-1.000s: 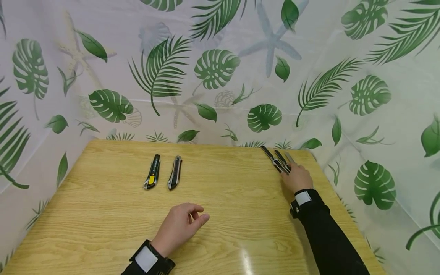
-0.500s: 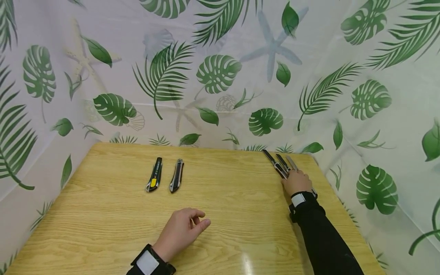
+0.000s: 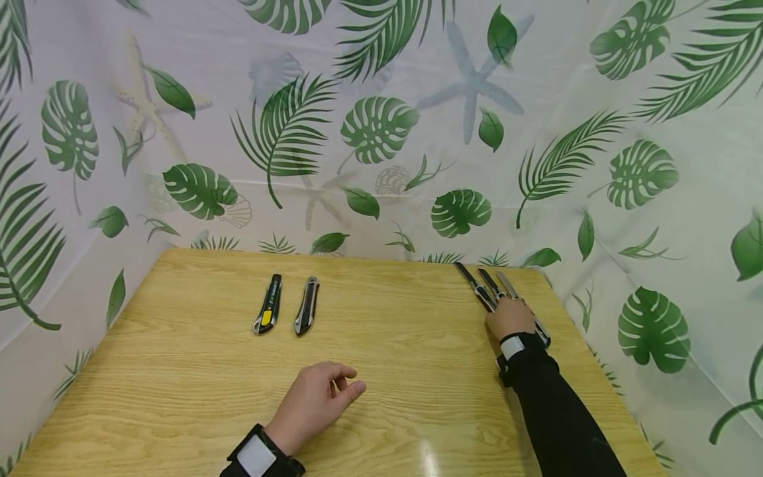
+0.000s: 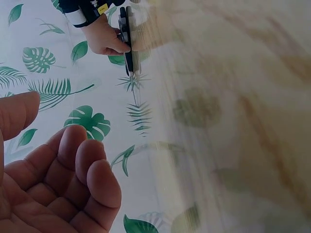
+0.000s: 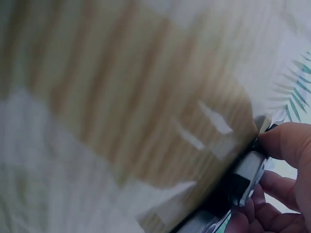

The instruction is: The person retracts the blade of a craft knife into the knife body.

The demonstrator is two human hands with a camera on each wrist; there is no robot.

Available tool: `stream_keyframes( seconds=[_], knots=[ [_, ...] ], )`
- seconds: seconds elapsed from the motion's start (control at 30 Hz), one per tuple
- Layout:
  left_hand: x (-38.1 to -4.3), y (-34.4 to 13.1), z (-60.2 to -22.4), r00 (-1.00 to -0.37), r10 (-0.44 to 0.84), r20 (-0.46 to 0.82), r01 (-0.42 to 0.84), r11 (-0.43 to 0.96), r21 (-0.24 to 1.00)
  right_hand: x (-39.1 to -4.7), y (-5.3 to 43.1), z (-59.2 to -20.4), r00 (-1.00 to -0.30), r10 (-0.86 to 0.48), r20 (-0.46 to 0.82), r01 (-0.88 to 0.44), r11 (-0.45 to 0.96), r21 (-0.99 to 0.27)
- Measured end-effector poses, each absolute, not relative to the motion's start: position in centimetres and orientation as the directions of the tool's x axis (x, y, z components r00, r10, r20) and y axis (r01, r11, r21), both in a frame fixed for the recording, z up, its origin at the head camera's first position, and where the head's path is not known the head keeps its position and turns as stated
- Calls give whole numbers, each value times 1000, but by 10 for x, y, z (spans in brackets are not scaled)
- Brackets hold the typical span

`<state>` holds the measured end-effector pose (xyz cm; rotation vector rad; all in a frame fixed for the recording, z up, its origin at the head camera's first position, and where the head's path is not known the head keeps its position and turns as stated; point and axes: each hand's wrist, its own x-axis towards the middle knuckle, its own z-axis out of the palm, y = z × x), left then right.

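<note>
Right hand (image 3: 510, 318) pinches a knife (image 3: 490, 283) jutting past its fingertips, seemingly positioning it; likely needs gentle release. Left hand (image 3: 312, 401) empty, thumb apart.

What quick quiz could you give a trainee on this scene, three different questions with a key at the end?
1. Which hand touches no knife?
2. True or false: the black utility knife with the yellow slider lies left of the black utility knife with silver edging.
3. How many slim black-and-silver utility knives show at the bare right hand: A, two; B, three; C, five?

Key:
1. The bare left hand; its fingers are loosely curled.
2. True.
3. B.
</note>
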<state>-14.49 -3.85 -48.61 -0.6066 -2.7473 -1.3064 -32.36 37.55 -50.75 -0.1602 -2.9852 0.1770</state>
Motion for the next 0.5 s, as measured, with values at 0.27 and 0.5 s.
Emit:
stream_keyframes(
  seconds=[0.27, 0.5],
  knots=[
    [-144, -37, -484, -924, 324, 201, 360, 566, 742, -310, 367, -505, -983, 88, 160, 53, 976, -210],
    [-145, -40, -482, -939, 270, 213, 333, 564, 756, -292, 342, -487, -971, -31, 236, -117, 927, -357]
  ],
)
